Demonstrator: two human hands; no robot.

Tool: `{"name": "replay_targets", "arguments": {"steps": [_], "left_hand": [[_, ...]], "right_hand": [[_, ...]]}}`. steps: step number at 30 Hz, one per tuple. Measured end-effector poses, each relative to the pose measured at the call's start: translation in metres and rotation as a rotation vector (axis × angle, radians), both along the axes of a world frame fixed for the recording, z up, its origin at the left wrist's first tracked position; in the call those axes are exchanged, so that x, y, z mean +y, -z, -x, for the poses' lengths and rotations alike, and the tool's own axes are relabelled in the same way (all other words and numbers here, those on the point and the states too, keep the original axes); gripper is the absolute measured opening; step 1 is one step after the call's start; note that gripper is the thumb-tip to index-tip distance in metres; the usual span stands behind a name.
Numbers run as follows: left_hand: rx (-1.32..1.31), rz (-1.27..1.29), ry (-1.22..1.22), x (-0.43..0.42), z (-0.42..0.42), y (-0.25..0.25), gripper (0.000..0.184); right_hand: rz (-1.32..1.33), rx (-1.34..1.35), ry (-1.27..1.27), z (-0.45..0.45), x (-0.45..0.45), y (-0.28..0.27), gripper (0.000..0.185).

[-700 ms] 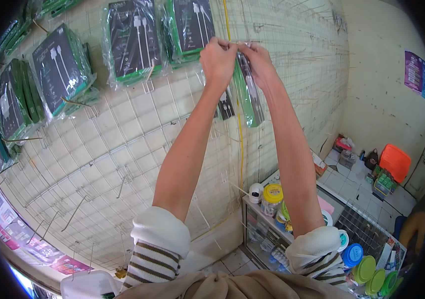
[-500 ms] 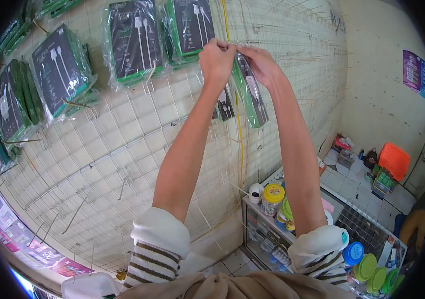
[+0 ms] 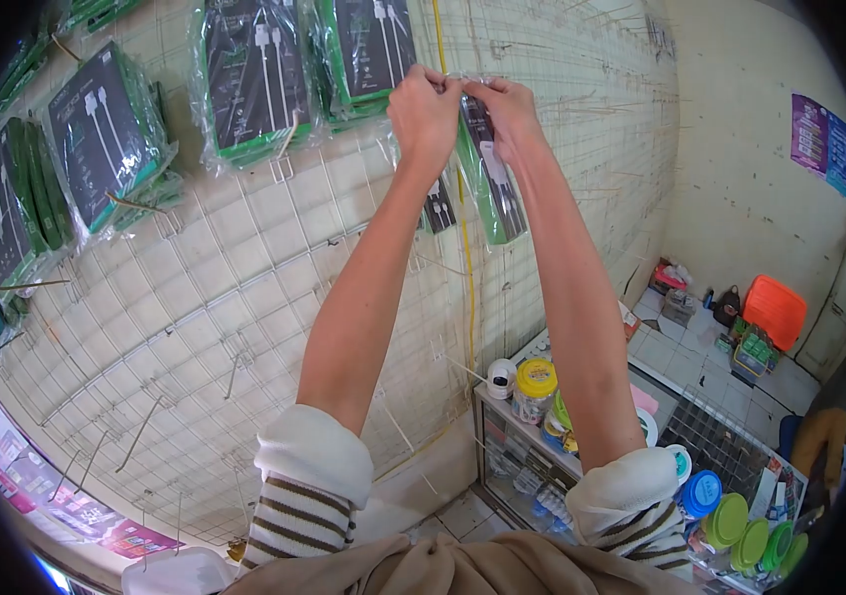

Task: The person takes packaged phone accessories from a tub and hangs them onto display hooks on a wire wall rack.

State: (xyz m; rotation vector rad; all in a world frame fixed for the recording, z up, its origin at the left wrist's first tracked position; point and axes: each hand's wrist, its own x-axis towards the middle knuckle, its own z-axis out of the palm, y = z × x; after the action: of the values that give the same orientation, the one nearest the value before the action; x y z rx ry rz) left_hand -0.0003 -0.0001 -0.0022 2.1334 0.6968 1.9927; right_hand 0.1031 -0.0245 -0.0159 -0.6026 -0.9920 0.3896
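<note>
Both arms reach up to the wire grid wall. My right hand (image 3: 504, 114) is closed in a pinch on the top of a boxed charging cable (image 3: 498, 193) in a clear plastic sleeve, black with a green edge, which hangs down below the fingers. My left hand (image 3: 423, 117) is pinched at the same top edge, its fingertips touching or nearly touching the right ones. Any hook behind the fingers is hidden. Behind my left wrist, a smaller black cable pack (image 3: 438, 210) hangs partly covered. Left of my hands, a wrapped cable box (image 3: 368, 50) hangs on the grid.
More wrapped cable boxes (image 3: 249, 79) hang to the left. Bare metal hooks (image 3: 140, 433) stick out of the wire grid (image 3: 215, 268). Below right stands a glass display case (image 3: 512, 436) with lidded jars (image 3: 535, 389). An orange lid (image 3: 776, 312) leans on the floor beyond; a person's arm (image 3: 824, 446) shows at right.
The view has shifted slightly. My right hand's fingers have curled more around the top of the cable box's sleeve; my left hand keeps its pinch there.
</note>
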Motion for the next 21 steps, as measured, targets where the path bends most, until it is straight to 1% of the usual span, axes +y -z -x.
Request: {"name": "replay_targets", "arguments": {"steps": [3, 5, 6, 8, 12, 14, 15, 16, 18, 19, 21], "left_hand": [[-0.009, -0.012, 0.004, 0.003, -0.002, 0.004, 0.027], [-0.015, -0.002, 0.080, 0.010, -0.006, 0.004, 0.028], [-0.021, -0.007, 0.087, 0.011, -0.007, 0.004, 0.028], [-0.079, 0.011, 0.195, 0.018, -0.006, 0.007, 0.028], [-0.063, 0.002, 0.170, 0.018, 0.000, 0.004, 0.029], [-0.031, -0.025, 0.057, 0.014, 0.000, 0.003, 0.028], [-0.041, 0.017, 0.094, 0.008, 0.001, 0.002, 0.023], [-0.041, 0.023, 0.093, 0.007, 0.002, 0.001, 0.023], [-0.027, 0.007, 0.099, 0.006, 0.001, 0.000, 0.023], [-0.024, 0.011, 0.102, 0.006, 0.000, 0.001, 0.023], [-0.023, -0.045, 0.062, 0.007, -0.003, 0.002, 0.028]], "right_hand": [[0.016, 0.000, 0.006, -0.004, -0.004, 0.001, 0.013], [0.049, -0.029, -0.070, -0.012, -0.005, -0.001, 0.011], [0.044, -0.035, -0.062, -0.013, -0.008, -0.004, 0.011], [0.024, -0.033, -0.086, -0.011, -0.007, -0.004, 0.008], [0.004, -0.024, -0.077, -0.004, 0.000, -0.002, 0.007], [-0.011, 0.036, -0.056, 0.003, -0.002, 0.000, 0.008], [-0.022, 0.058, -0.051, 0.006, -0.003, 0.001, 0.007], [-0.015, 0.059, -0.052, 0.006, -0.002, 0.001, 0.007], [-0.016, 0.039, 0.049, 0.004, 0.001, 0.001, 0.010], [-0.012, 0.043, 0.053, 0.003, 0.004, 0.002, 0.010], [-0.018, -0.007, 0.316, 0.003, 0.013, 0.004, 0.015]]}}
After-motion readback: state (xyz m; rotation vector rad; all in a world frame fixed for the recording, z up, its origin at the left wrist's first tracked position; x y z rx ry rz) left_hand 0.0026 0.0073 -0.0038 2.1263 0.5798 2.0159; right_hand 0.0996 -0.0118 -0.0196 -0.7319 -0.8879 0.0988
